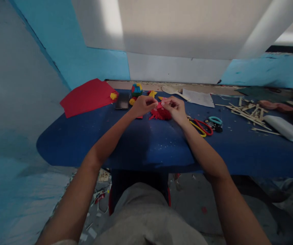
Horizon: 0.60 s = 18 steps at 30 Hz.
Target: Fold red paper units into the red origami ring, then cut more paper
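Observation:
Both my hands are held close together above the middle of the blue table. Thumb and fingers of my left hand (144,104) are pinched at the left edge of a small red piece (159,105), which looks like paper or felt. On its right edge my right hand (175,108) pinches in the same way. Just below the fingers lies a bundle of red fringe (161,115), partly covered by the hands. Whether the small piece is joined to the fringe I cannot tell. Behind my hands are a yellow piece (152,93) and a multicoloured ball-like object (136,89).
A large red sheet (87,97) and a dark phone-like slab (122,101) lie left on the blue table (70,143). To the right are scissors (204,127) with red and yellow handles, a turquoise ring (215,120), wooden sticks (251,112) and a white brush (174,91).

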Each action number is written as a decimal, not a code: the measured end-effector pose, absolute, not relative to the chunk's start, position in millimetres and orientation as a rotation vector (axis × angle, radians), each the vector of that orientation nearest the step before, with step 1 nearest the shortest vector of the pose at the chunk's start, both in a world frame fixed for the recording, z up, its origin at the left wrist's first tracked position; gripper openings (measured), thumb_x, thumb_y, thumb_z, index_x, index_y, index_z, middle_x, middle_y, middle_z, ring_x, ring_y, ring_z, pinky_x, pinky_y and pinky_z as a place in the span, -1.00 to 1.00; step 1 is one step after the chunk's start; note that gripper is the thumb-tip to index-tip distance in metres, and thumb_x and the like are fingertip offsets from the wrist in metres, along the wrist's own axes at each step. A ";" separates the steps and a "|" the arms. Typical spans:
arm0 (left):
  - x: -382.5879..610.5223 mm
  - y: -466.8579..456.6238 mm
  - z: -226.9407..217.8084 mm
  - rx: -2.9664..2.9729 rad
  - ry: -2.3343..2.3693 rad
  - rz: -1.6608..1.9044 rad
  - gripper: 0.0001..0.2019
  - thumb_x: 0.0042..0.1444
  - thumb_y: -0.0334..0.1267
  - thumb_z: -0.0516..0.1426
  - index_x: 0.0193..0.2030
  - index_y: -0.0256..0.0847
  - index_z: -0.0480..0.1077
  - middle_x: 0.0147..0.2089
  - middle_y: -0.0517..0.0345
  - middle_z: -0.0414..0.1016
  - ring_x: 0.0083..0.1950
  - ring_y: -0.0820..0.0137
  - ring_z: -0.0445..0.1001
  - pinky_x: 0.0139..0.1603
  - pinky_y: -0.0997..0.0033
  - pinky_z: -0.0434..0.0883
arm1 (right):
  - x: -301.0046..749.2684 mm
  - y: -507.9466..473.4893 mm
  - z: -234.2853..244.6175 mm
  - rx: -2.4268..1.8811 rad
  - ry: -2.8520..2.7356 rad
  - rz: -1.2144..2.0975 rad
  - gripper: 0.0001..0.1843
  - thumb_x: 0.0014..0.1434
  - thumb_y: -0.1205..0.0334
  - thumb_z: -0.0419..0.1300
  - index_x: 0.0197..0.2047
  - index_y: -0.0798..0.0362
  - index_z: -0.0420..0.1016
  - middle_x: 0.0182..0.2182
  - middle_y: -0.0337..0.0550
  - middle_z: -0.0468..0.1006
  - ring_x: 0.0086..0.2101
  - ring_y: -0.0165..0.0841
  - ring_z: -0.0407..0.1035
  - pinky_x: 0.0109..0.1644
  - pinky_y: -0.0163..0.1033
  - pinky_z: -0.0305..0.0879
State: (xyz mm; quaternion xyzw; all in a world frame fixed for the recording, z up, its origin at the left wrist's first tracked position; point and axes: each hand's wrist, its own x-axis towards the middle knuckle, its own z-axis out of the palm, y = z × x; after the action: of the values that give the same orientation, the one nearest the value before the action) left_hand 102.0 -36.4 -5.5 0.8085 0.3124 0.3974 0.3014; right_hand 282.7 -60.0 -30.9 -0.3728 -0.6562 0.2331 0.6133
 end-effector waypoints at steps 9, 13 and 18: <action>103.6 -33.8 -8.7 2.231 0.899 1.114 -0.83 0.12 -0.32 0.13 -0.42 -0.27 0.53 -0.51 0.21 0.55 -0.47 0.50 0.45 -0.41 0.56 0.28 | 288.2 -56.5 -34.0 -1.000 -1.593 0.374 -0.75 0.08 -0.03 0.33 -0.29 -0.03 0.57 -0.47 -0.25 0.57 -0.45 -0.36 0.43 -0.30 -0.21 0.35; 105.0 -32.3 -12.5 2.267 1.118 1.254 -0.81 0.09 -0.34 0.14 -0.51 -0.25 0.51 -0.55 0.22 0.49 -0.48 0.48 0.38 -0.41 0.50 0.22 | 285.6 -60.2 -37.9 -1.067 -1.703 0.023 -0.80 0.13 0.12 0.31 -0.18 -0.02 0.62 -0.26 -0.10 0.67 -0.25 -0.21 0.53 -0.07 -0.06 0.42; 102.2 -32.7 -9.9 2.298 1.120 1.273 -0.80 0.11 -0.30 0.15 -0.50 -0.24 0.51 -0.54 0.22 0.48 -0.47 0.49 0.34 -0.39 0.48 0.20 | 280.0 -65.9 -40.9 -1.096 -1.779 0.119 -0.69 0.13 0.19 0.29 -0.03 -0.05 0.62 -0.15 -0.09 0.69 -0.17 -0.16 0.57 -0.02 0.03 0.46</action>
State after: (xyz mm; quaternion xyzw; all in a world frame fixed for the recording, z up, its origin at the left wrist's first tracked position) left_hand 102.2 -32.7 -9.9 0.7964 0.3883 0.4413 0.1422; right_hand 280.0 -65.9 -40.9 -0.4534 -0.7358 0.0491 0.5005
